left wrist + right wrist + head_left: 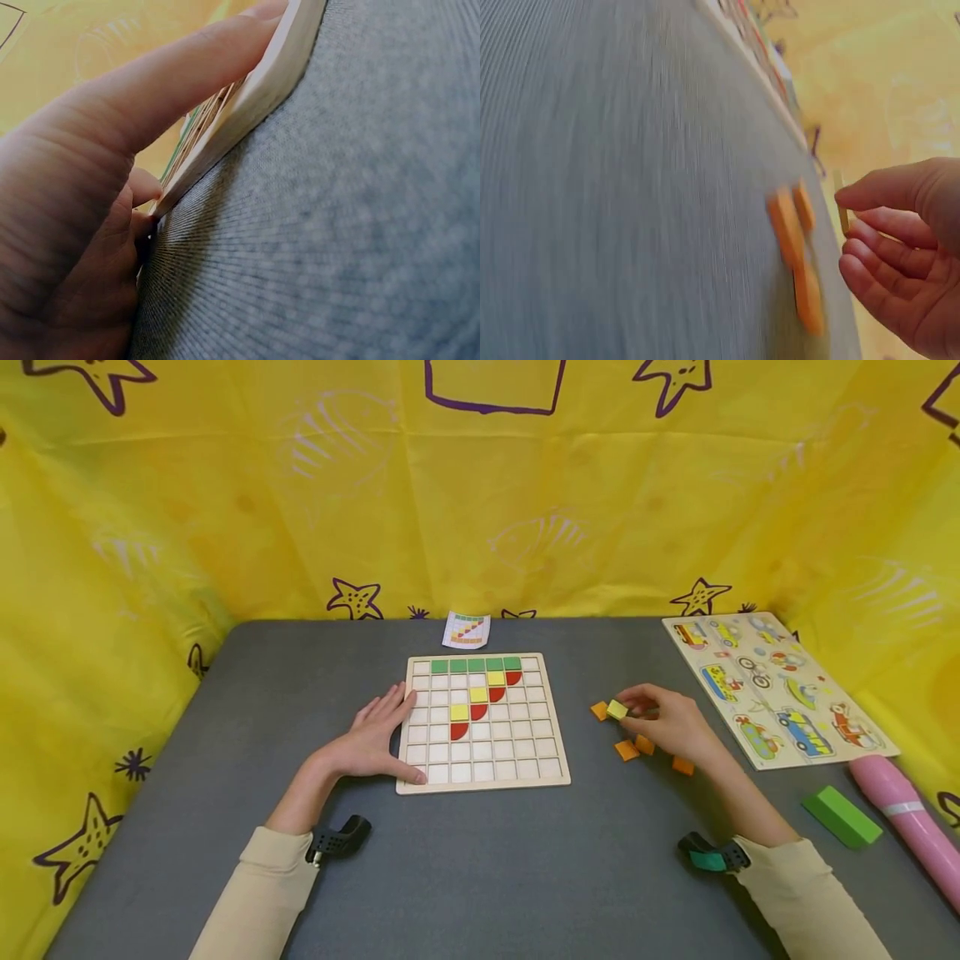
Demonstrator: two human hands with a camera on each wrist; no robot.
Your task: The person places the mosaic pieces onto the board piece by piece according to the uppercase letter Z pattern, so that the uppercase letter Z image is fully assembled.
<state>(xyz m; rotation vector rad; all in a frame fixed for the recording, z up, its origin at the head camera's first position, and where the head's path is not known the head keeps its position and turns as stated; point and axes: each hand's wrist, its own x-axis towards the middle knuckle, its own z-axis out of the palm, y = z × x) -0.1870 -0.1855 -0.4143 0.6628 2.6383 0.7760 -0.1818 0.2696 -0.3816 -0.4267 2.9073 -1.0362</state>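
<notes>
A wooden grid board (527, 772) lies on the grey table. Green square tiles (477, 665) line its top row, and yellow squares (459, 712) step down diagonally beside red quarter-round tiles (478, 712). My left hand (367, 747) rests spread along the board's left side, with the thumb (202, 67) laid over its near corner. To the right of the board, my right hand (670, 722) pinches a yellow square tile (617, 710) between thumb and fingertips. In the right wrist view that tile (842, 210) appears edge-on. Several orange tiles (627, 750) lie below and around this hand.
Behind the board is a small pattern card (467, 631). A picture puzzle board (780, 693) occupies the far right, with a green block (842, 817) and a pink object with a pale band (911, 827) nearer me. Yellow cloth (480, 493) hangs behind the table.
</notes>
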